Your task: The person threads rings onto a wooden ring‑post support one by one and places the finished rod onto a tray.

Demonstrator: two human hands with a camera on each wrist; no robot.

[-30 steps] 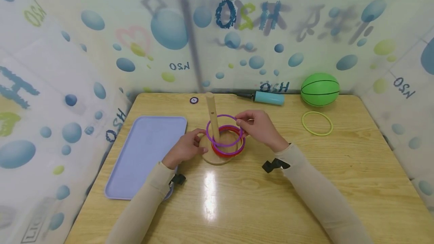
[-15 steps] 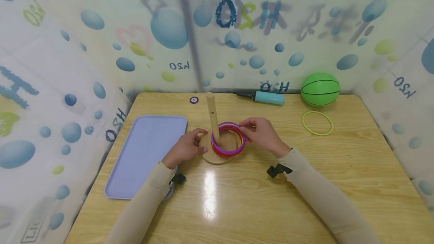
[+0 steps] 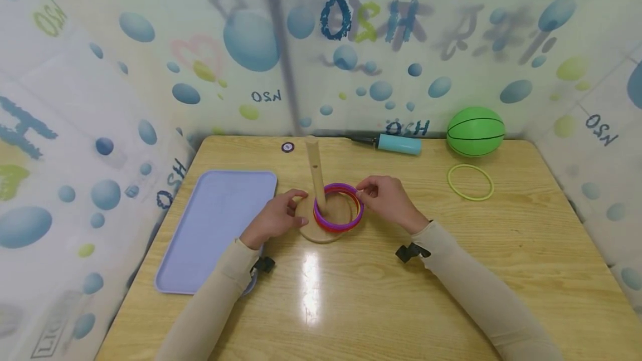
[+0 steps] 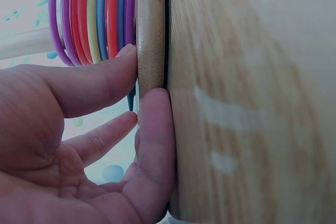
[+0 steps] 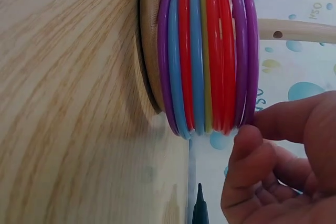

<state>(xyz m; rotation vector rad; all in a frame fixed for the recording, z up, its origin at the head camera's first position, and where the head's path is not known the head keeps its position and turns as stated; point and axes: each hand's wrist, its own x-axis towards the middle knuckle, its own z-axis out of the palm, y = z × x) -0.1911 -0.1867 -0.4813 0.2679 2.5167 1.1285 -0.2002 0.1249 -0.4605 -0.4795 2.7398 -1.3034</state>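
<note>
A wooden post [image 3: 315,169] rises from a round wooden base [image 3: 321,237] on the table. Round the post lies a stack of purple, blue, red and yellow rings [image 5: 202,66], resting on the base and shifted toward its right side. My left hand [image 3: 276,217] holds the base's left edge, its thumb on the upper face and a finger against the rim. At the stack's right side my right hand [image 3: 390,200] pinches the top purple ring [image 5: 252,51] between thumb and finger. That ring lies almost flush on the purple one below it.
A lavender tray [image 3: 215,227] lies left, partly under the left forearm. Behind are a round dark-rimmed token [image 3: 288,147] and a blue hand pump [image 3: 398,144]. Back right are a green ball [image 3: 475,131] and a yellow-green ring [image 3: 470,183]. Patterned curtains [image 3: 351,82] enclose the table.
My right hand has lowered the top purple ring down the post onto the stack, moving slightly right and nearer. The left hand has stayed at the base.
</note>
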